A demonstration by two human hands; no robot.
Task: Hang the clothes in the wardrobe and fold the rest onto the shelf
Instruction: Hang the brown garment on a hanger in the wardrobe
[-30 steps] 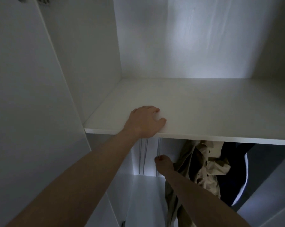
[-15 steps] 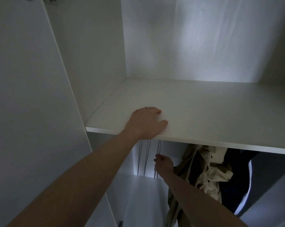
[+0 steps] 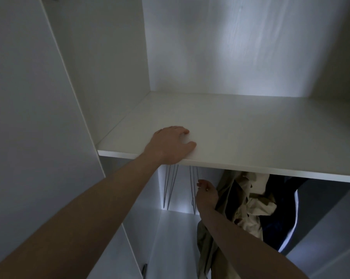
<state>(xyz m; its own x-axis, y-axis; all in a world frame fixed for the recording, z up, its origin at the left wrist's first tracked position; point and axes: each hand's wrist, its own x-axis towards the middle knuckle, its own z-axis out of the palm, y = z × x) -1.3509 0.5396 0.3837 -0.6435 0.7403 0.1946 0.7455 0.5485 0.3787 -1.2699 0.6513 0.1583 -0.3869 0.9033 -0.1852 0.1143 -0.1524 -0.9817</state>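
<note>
My left hand (image 3: 171, 146) rests on the front edge of the white wardrobe shelf (image 3: 250, 133), fingers laid on its top. Below the shelf, my right hand (image 3: 206, 193) reaches up and pinches a thin white wire hanger (image 3: 193, 182) that hangs under the shelf. Two more white hangers (image 3: 170, 184) hang to its left. Right of that hand hang a crumpled beige garment (image 3: 250, 200) and a dark navy garment (image 3: 278, 214) with a white stripe. The rail and the hanger hooks are hidden by the shelf.
The wardrobe's white left side wall (image 3: 101, 77) and back panel (image 3: 240, 47) enclose the shelf compartment. A white door panel (image 3: 25, 117) stands at my left. Under the hangers, the lower compartment (image 3: 170, 238) is dimly lit.
My right hand stays at the hanger under the shelf, with its fingers shifted slightly. My left hand stays on the shelf edge.
</note>
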